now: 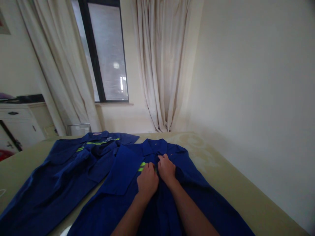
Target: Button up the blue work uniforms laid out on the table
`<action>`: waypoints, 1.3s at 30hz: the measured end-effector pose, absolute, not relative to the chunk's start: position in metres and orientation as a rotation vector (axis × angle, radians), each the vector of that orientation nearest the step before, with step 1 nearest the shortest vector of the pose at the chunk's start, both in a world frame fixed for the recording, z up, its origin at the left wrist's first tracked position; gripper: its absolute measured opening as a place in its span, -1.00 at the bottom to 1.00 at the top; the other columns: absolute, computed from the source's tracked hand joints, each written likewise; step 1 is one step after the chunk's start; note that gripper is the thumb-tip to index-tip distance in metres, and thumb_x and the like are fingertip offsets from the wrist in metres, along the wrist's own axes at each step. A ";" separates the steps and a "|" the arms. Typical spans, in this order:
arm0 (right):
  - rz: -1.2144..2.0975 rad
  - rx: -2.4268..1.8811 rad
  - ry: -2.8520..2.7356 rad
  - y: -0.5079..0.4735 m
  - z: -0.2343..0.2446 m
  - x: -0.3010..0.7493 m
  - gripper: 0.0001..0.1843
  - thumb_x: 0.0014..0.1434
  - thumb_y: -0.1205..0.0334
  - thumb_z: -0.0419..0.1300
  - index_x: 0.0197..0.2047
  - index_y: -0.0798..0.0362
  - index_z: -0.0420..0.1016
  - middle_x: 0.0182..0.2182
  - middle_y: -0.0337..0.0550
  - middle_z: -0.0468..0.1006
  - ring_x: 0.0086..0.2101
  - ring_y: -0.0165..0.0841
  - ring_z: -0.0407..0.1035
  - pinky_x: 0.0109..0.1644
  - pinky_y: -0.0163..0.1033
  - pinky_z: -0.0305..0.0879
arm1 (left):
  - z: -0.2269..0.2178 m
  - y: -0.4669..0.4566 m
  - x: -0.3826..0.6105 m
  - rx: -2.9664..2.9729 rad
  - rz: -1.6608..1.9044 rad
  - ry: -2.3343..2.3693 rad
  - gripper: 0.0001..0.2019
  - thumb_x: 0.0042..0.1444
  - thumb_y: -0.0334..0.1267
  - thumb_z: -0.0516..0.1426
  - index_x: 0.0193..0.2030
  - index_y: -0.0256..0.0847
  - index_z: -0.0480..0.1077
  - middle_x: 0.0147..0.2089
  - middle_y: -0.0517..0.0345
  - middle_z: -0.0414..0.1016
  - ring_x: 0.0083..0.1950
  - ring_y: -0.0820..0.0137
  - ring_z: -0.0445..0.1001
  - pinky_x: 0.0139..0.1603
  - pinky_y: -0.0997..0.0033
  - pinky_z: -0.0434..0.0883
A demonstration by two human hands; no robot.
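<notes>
A blue work jacket [197, 186] with a collar and yellow-green stripes lies spread on the bed, its front towards me. My left hand [148, 180] is closed on the front edge of the jacket, just below the chest stripe. Close beside it, my right hand [166, 168] pinches the opposite front edge, a little higher and nearer the collar. Both hands meet near the middle line of the jacket. Any button or fastener between the fingers is hidden. One sleeve is folded over on the left.
A second blue work garment [66, 170] with yellow-green stripes lies on the left of the bed [209, 157]. A wall [258, 98] borders the bed on the right. Behind stand curtains [162, 65] and a window [109, 49]; a white cabinet [22, 118] is at the left.
</notes>
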State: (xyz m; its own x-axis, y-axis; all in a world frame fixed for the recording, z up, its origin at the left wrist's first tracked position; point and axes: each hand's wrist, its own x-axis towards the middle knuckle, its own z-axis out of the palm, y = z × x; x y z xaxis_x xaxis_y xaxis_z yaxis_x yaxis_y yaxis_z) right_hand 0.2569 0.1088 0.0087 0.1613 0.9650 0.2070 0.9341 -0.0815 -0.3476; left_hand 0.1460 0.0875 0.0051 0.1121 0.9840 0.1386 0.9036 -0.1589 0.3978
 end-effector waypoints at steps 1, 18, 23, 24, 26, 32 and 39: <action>0.133 -2.052 -1.780 0.109 0.009 0.258 -0.58 0.34 0.30 0.00 0.17 -0.14 0.50 0.03 -0.09 0.50 -0.18 -0.30 0.54 -0.21 -0.25 0.30 | 0.006 0.096 0.149 2.152 0.574 1.898 -0.73 0.34 -0.39 -0.05 0.03 -0.18 0.42 0.06 -0.05 0.52 0.08 0.24 0.51 0.01 0.31 0.36; 0.145 -1.887 -1.650 0.112 0.007 0.258 -0.75 0.36 0.17 0.12 0.03 -0.13 0.56 -0.04 -0.18 0.61 -0.11 -0.30 0.52 -0.16 -0.30 0.27 | 0.001 0.153 0.155 1.889 0.830 1.750 -0.71 0.41 -0.22 -0.04 0.07 -0.09 0.47 0.14 0.07 0.60 0.15 0.26 0.52 0.07 0.32 0.33; 0.102 -1.809 -1.645 0.113 0.005 0.260 -0.74 0.40 0.17 0.08 0.00 -0.12 0.59 -0.08 -0.19 0.63 -0.10 -0.32 0.52 -0.10 -0.32 0.30 | 0.000 0.160 0.149 1.826 0.878 1.654 -0.72 0.40 -0.19 -0.02 -0.01 -0.08 0.51 0.00 0.11 0.67 0.05 0.28 0.58 -0.01 0.39 0.37; 0.103 -1.796 -1.642 0.113 0.005 0.260 -0.72 0.42 0.18 0.05 -0.01 -0.10 0.60 -0.08 -0.18 0.64 -0.09 -0.32 0.52 -0.07 -0.32 0.30 | 0.000 0.161 0.148 1.820 0.886 1.634 -0.73 0.40 -0.18 -0.01 -0.01 -0.08 0.52 -0.01 0.11 0.67 0.03 0.29 0.58 -0.02 0.40 0.38; 0.117 -1.796 -1.624 0.114 0.005 0.261 -0.71 0.43 0.17 0.04 -0.02 -0.07 0.61 -0.08 -0.17 0.66 -0.08 -0.32 0.53 -0.04 -0.31 0.31 | -0.001 0.162 0.146 1.812 0.900 1.589 -0.75 0.38 -0.17 0.02 -0.02 -0.08 0.53 -0.02 0.12 0.67 0.01 0.30 0.59 -0.04 0.42 0.39; 0.149 -1.860 -1.596 0.114 0.006 0.261 -0.77 0.35 0.15 0.15 -0.02 -0.11 0.61 -0.08 -0.21 0.66 -0.11 -0.30 0.55 -0.13 -0.31 0.32 | -0.003 0.164 0.145 1.759 0.971 1.504 -0.78 0.34 -0.19 0.07 -0.06 -0.09 0.55 -0.08 0.15 0.68 -0.05 0.33 0.60 -0.03 0.42 0.41; 0.045 -1.923 -1.637 0.114 0.008 0.258 -0.75 0.40 0.14 0.09 -0.03 -0.09 0.60 -0.11 -0.18 0.64 -0.14 -0.33 0.54 -0.16 -0.32 0.28 | 0.000 0.168 0.145 1.751 1.039 1.412 -0.75 0.31 -0.20 0.06 -0.11 -0.15 0.58 -0.15 0.16 0.69 -0.12 0.35 0.60 -0.08 0.46 0.45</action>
State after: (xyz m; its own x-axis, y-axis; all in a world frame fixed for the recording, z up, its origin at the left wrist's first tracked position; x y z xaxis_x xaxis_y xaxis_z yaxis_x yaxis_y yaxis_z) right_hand 0.2577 0.1140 0.0076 0.2364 0.9067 0.3494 0.8860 -0.0535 -0.4606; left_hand 0.1445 0.1677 0.0001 0.1053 0.9782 0.1789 0.4617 -0.2074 0.8624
